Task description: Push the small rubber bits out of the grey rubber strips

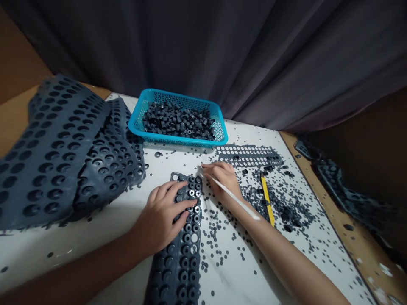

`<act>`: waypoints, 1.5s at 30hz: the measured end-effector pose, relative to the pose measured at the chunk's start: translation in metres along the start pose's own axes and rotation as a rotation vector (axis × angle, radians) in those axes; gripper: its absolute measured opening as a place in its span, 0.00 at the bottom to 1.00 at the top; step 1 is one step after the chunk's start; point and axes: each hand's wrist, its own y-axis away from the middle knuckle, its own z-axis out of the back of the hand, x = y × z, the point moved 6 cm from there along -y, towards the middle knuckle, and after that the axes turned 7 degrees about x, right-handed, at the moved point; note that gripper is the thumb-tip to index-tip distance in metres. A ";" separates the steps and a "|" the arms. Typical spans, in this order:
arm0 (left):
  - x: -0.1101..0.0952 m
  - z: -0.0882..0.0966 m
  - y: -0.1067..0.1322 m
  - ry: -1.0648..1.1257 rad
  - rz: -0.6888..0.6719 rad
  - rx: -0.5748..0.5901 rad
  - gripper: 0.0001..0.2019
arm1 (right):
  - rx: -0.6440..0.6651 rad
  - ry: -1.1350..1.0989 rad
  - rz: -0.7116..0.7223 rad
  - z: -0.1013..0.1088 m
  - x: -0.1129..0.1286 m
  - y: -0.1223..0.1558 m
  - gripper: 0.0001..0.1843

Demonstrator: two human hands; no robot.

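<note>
A strip of dark rubber point(190, 228) with rows of moulded round rings lies lengthwise in front of me, with a few of its holes showing white. My left hand point(165, 207) rests on its upper part, fingers spread and pressing lightly on the rings. Beside the strip's far right edge, my right hand point(222, 180) is closed round a slim white stick-like tool point(233, 197). The tool's far end comes near the strip's edge; its exact tip is hard to make out. Its back end sticks out over my wrist.
A blue basket point(178, 140) full of small dark rubber pieces stands at the back. Large perforated rubber sheets point(60, 140) are heaped at left. On the right lie a punched-out strip point(254, 150), a yellow cutter-like tool point(267, 201) and many scattered dark discs point(289, 203).
</note>
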 end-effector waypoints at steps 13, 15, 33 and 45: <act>0.000 0.000 -0.001 -0.001 0.001 -0.005 0.17 | 0.071 -0.279 -0.073 0.001 0.007 0.018 0.03; -0.001 0.000 0.000 0.002 -0.004 -0.007 0.17 | 0.067 -0.216 -0.034 0.001 0.008 0.017 0.03; 0.001 -0.002 0.002 0.012 0.002 -0.015 0.16 | -0.048 -0.007 -0.045 0.011 0.000 0.000 0.04; 0.003 -0.005 0.003 0.022 0.027 -0.010 0.14 | 0.113 -0.327 -0.050 -0.019 0.030 -0.010 0.05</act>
